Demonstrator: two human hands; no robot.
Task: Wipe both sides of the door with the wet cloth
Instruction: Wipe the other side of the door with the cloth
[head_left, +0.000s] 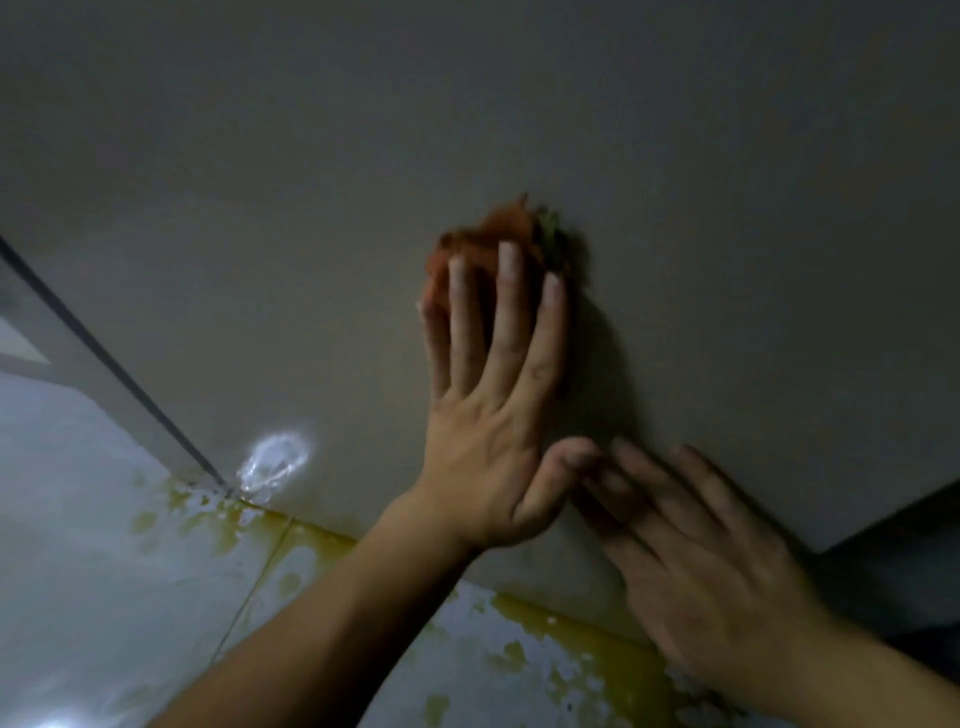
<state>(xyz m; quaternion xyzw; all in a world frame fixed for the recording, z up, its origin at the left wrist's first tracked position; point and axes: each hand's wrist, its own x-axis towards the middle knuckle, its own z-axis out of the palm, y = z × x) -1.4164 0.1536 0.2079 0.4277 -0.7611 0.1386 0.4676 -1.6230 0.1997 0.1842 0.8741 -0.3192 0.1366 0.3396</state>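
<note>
Right hand (727, 566) nearest, blurred, fingers spread & loose, holding nothing, low by the door (519, 104); can't tell if touching. Door fills most of the view. Tiled floor (104, 571) below looks wet w/ yellowish stains: slip risk, prob. Left hand (488, 447), fingers straight, presses orange cloth (488, 234) flat to door. No real grip, so cloth could slide out & drop.

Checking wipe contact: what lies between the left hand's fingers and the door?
The orange cloth, bunched against the door under the straight fingers of the left hand. The head view shows this.
</note>
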